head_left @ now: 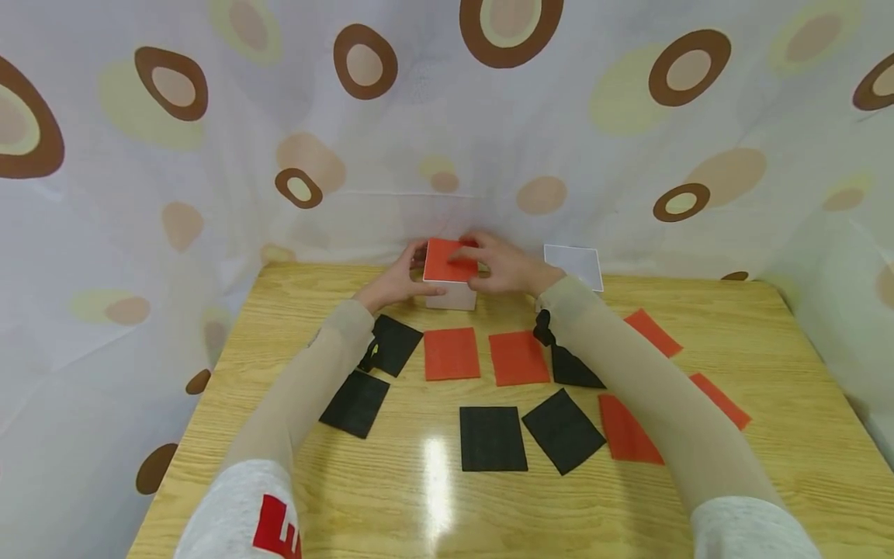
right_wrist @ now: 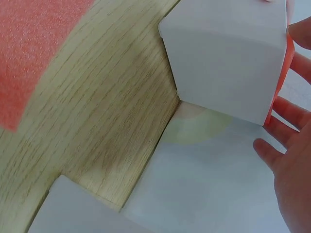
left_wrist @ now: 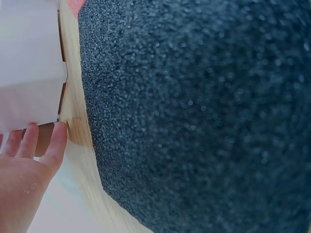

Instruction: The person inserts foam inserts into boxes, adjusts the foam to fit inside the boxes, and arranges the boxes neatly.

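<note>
At the back of the table stands a white box (head_left: 451,296), topped by a red felt square (head_left: 441,262) that covers its upper face. My left hand (head_left: 396,279) holds the box at its left side, thumb across the front, other fingers at the side and rear. In the left wrist view those fingertips (left_wrist: 59,127) meet the box wall. From the right, my right hand (head_left: 508,264) lays its spread fingers on the red square, with its thumb near the front right corner. The right wrist view shows the red edge (right_wrist: 285,73) along the box's rim under these fingers.
A second box with a pale top (head_left: 574,265) stands at the back right, partly behind my right forearm. Several black squares (head_left: 493,439) and red squares (head_left: 451,354) lie spread on the wooden table (head_left: 391,497). A patterned curtain (head_left: 419,155) hangs directly behind the boxes.
</note>
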`<action>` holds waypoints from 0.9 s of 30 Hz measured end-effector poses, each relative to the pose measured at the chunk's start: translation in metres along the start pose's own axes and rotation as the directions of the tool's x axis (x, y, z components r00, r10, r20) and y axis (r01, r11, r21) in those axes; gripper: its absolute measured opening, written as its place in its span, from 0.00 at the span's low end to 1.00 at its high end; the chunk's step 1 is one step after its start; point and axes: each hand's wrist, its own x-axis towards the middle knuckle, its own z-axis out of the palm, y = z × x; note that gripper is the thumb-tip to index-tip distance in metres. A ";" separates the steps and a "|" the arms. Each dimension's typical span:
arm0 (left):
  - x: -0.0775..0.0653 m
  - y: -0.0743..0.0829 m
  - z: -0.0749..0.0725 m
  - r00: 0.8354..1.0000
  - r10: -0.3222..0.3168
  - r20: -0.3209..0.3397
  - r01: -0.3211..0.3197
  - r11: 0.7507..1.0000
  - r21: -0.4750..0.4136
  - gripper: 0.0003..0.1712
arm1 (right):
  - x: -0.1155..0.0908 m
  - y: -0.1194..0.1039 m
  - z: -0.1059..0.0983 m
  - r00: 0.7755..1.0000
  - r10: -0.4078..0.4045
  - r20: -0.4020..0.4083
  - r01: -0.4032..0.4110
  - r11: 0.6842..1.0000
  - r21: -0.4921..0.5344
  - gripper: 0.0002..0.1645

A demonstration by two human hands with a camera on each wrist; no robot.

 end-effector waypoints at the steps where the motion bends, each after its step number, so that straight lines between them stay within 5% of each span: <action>1: 0.000 0.000 0.000 1.000 0.000 -0.002 0.000 1.000 0.000 0.58 | 0.000 0.000 0.000 1.000 -0.005 -0.001 0.005 1.000 -0.010 0.31; 13: 0.000 0.000 0.002 1.000 0.013 -0.018 -0.013 1.000 -0.012 0.58 | -0.004 -0.001 0.000 0.983 -0.128 -0.133 0.115 0.988 -0.100 0.27; 27: 0.002 -0.002 0.002 1.000 0.010 -0.027 -0.010 1.000 -0.001 0.57 | -0.004 0.002 0.007 0.990 -0.123 -0.073 0.115 0.988 -0.108 0.27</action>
